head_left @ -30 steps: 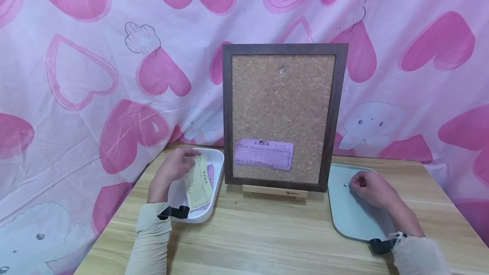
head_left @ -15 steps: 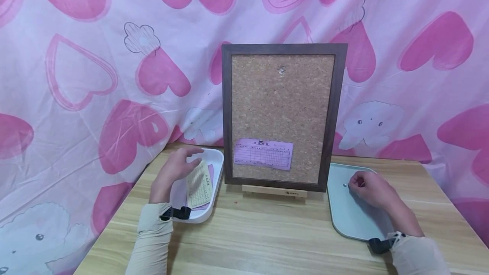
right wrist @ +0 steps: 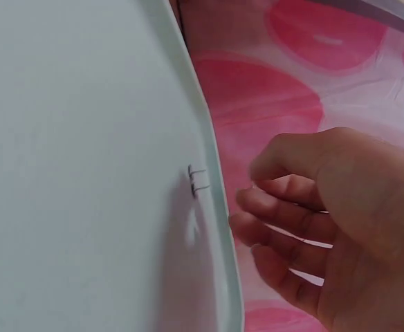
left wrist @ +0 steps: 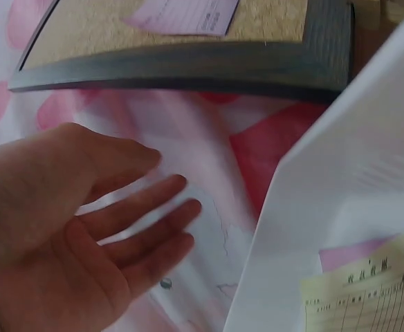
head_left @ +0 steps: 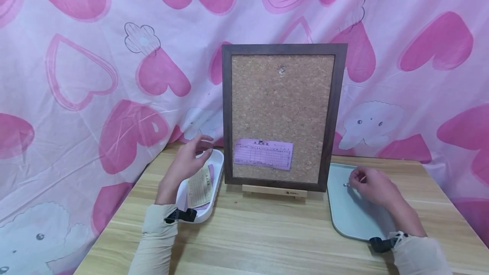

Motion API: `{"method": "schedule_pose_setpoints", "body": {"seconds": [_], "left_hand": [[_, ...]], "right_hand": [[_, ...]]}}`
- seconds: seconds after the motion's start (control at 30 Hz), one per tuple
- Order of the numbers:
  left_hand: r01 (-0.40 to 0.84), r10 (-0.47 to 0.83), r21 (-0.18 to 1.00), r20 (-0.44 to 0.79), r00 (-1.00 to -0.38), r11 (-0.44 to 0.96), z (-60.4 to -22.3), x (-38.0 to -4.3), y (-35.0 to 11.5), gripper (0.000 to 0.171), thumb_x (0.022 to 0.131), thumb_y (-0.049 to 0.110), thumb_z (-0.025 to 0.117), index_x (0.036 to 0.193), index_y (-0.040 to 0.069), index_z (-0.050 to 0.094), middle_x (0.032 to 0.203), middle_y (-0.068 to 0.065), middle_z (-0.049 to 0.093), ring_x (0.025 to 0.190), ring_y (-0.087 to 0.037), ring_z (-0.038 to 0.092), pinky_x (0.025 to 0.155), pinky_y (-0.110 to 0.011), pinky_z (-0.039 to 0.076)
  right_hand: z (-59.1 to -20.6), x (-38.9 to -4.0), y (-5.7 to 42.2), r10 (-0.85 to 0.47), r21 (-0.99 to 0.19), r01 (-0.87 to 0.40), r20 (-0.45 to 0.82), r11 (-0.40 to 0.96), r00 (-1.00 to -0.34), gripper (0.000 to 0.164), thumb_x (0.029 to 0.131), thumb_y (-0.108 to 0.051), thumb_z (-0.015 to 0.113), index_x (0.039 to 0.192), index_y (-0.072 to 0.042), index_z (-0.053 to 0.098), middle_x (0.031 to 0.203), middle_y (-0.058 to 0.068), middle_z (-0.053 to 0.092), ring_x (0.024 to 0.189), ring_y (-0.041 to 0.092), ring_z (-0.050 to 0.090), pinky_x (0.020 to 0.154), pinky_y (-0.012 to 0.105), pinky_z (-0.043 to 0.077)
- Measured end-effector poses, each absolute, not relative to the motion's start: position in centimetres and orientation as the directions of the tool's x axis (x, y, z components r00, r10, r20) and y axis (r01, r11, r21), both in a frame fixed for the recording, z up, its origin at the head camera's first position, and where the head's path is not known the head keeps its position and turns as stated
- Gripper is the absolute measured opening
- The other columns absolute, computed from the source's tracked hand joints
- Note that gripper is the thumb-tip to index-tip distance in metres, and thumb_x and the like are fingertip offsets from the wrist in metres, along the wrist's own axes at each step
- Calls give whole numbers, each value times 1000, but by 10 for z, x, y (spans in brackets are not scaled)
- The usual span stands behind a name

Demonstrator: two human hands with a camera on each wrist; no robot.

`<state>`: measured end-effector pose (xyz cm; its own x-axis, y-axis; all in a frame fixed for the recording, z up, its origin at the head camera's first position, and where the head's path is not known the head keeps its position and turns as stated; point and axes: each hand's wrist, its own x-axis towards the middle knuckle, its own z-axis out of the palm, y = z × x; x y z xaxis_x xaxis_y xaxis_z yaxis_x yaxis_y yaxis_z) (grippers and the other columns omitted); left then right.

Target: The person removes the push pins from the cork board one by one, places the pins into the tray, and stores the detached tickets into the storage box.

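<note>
My left hand [head_left: 189, 160] hovers over the far end of a white tray [head_left: 217, 169], fingers spread and holding nothing. Inside that tray a yellow printed slip [head_left: 199, 188] lies over purple paper [left wrist: 351, 256]. My right hand [head_left: 372, 186] is above the pale green tray [head_left: 357, 220] with its fingers loosely curled; the right wrist view shows nothing between thumb and fingers. Two small pins [right wrist: 196, 181] lie on the green tray close to those fingertips. A purple slip [head_left: 263, 154] is fixed low on the framed cork board [head_left: 280, 105].
The cork board stands upright on a small wooden stand [head_left: 274, 191] between the two trays. A small cluster of shiny pins [head_left: 281, 70] sits near its top. Behind the wooden table [head_left: 244, 241] hangs a pink heart-patterned cloth [head_left: 175, 46].
The left hand has let go of the yellow slip, which has settled into the white tray, and has moved up and right with its fingers spreading. The right hand has barely shifted.
</note>
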<state>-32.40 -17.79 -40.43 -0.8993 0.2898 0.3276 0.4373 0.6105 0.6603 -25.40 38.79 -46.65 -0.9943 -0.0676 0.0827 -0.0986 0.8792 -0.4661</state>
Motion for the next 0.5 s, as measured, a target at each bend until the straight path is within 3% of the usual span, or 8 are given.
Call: {"method": "schedule_pose_setpoints", "body": {"seconds": [0.3,0.5], "left_hand": [[517,320,764,414,-852,386,-396,-316,-156,41,105,7,68,139,0,45,134,-23,73,128,-39,72,112,-54,56],[566,311,754,479,-821,333,-396,-314,-146,36,105,9,70,134,3,51,137,-18,70,130,-37,71,111,-52,57]], "right_hand": [[-449,-249,374,-31,-440,-182,328,879,-944,9,100,-16,73,107,-10,72,97,10,77,88,27,70,64,22,53],[-433,-246,358,2,-427,-226,471,875,-882,7,101,-15,72,106,-13,68,96,10,75,87,27,69,67,18,53]]}}
